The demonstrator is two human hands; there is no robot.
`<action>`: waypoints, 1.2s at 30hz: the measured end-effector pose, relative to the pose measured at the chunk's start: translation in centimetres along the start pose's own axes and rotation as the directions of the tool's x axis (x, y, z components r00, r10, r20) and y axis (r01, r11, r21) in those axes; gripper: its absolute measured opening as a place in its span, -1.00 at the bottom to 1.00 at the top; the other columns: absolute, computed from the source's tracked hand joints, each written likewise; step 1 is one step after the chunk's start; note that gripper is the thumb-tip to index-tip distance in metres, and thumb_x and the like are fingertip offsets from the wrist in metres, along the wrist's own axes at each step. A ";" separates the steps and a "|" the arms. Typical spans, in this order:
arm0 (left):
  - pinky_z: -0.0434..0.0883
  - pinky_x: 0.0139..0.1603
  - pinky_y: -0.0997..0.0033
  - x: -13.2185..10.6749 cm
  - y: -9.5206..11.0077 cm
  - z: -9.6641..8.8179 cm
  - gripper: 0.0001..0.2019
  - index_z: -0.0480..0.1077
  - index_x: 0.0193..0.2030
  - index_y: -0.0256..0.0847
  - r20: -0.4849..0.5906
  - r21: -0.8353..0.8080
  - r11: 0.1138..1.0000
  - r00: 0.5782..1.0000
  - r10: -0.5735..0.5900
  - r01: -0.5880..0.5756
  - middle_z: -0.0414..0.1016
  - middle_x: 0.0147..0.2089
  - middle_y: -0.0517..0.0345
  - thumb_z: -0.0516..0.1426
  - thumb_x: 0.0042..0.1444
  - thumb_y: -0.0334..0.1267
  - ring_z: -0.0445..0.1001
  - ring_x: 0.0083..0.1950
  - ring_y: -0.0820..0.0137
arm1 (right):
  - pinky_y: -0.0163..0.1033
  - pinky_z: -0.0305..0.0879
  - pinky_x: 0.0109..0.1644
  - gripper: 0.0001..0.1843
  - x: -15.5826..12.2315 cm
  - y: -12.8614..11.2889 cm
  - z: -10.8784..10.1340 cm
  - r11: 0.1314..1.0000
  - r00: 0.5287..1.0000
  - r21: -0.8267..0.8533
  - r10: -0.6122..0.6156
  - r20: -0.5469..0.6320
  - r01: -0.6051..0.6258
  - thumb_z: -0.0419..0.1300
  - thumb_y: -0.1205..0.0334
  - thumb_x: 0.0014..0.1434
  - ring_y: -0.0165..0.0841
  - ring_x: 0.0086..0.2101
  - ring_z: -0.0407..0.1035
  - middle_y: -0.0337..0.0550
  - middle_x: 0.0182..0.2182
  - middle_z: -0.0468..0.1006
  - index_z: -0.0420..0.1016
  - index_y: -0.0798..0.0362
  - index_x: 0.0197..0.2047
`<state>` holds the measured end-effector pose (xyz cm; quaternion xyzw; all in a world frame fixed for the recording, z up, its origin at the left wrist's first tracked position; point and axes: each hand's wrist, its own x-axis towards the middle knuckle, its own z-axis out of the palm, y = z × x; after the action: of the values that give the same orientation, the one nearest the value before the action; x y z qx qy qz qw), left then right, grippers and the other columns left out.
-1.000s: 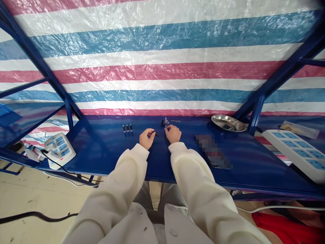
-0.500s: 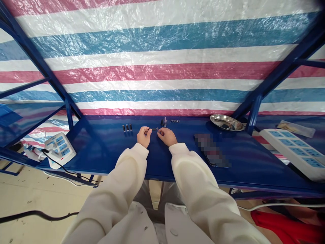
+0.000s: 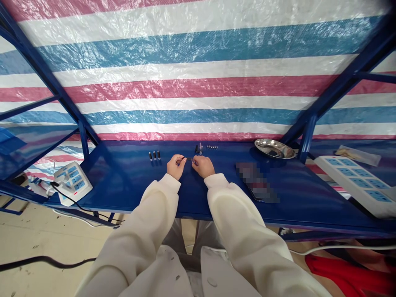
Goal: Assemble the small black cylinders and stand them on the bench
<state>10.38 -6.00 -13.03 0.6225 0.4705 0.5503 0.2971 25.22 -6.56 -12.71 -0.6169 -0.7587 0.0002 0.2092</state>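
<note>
My left hand [image 3: 175, 166] pinches one end of a slim black tube [image 3: 188, 159] that lies level in front of me, just above the table. At the tube's other end, my right hand [image 3: 204, 166] has thumb and fingers pressed together on a tiny part, mostly hidden by the fingertips. Three short black cylinders with pale tops [image 3: 154, 155] stand in a row left of my hands. Beyond my right hand are a small black piece [image 3: 196, 149] and some clear plastic pieces [image 3: 201, 146]. Several small shiny metal parts [image 3: 212, 147] form a row beside them.
All this is on a blue table [image 3: 123, 181]. A round metal dish [image 3: 275, 149] sits at the back right, with a blurred phone-like object [image 3: 256, 181] nearer. White power strips lie left [image 3: 74, 183] and right [image 3: 355, 181]. A striped sheet [image 3: 198, 86] hangs behind.
My right fingertips have closed over the tiny part at the tube's end, which showed more before. The tube stays between both hands; the view has shifted slightly.
</note>
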 end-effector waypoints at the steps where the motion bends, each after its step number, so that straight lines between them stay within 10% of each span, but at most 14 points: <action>1: 0.31 -0.45 0.51 0.0 0.1 0.0 -0.85 0.38 -0.31 -0.24 0.003 0.007 1.000 1.000 0.014 -0.014 0.49 -0.42 0.14 0.16 0.02 -0.20 0.42 -0.44 0.49 | -0.25 -0.05 -0.31 -0.87 0.0 -0.1 0.0 0.999 1.000 -0.036 0.010 -0.007 -0.011 0.03 0.32 0.12 -0.31 -0.36 0.28 -0.10 -0.44 0.48 0.40 0.07 -0.37; 14: 0.33 -0.39 0.50 -0.5 -0.2 0.1 -0.88 0.35 -0.40 -0.20 0.166 0.188 0.980 0.985 0.037 -0.068 0.44 -0.46 0.24 0.18 -0.02 -0.22 0.35 -0.49 0.53 | -0.24 -0.09 -0.29 -0.82 0.0 -0.3 0.8 0.978 0.983 -0.110 -0.181 -0.036 0.176 0.03 0.29 0.17 -0.31 -0.38 0.28 -0.08 -0.48 0.49 0.42 0.11 -0.39; 27: 0.36 -0.31 0.48 -0.6 0.7 -0.4 -0.87 0.36 -0.23 -0.19 0.169 0.364 0.923 0.983 0.066 -0.124 0.48 -0.34 0.19 0.12 0.07 -0.26 0.37 -0.48 0.52 | -0.25 -0.04 -0.28 -0.84 0.1 -0.3 0.6 0.997 0.997 -0.028 -0.078 -0.014 0.078 0.04 0.27 0.17 -0.33 -0.40 0.31 -0.14 -0.50 0.48 0.43 0.11 -0.29; 36: 0.34 -0.18 0.38 -0.3 2.6 -1.2 -0.86 0.36 -0.20 -0.21 0.379 0.624 0.709 0.921 0.093 -0.328 0.50 -0.21 0.09 0.01 0.19 -0.28 0.43 -0.23 0.37 | -0.26 -0.02 -0.29 -0.88 0.1 0.0 0.9 0.996 0.996 -0.020 -0.085 -0.018 0.085 0.05 0.30 0.13 -0.33 -0.43 0.31 -0.16 -0.52 0.47 0.39 0.09 -0.36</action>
<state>9.93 -7.40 -10.62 0.8181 0.5079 0.2636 0.0568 24.95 -6.21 -13.45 -0.5860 -0.7822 -0.0216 0.2102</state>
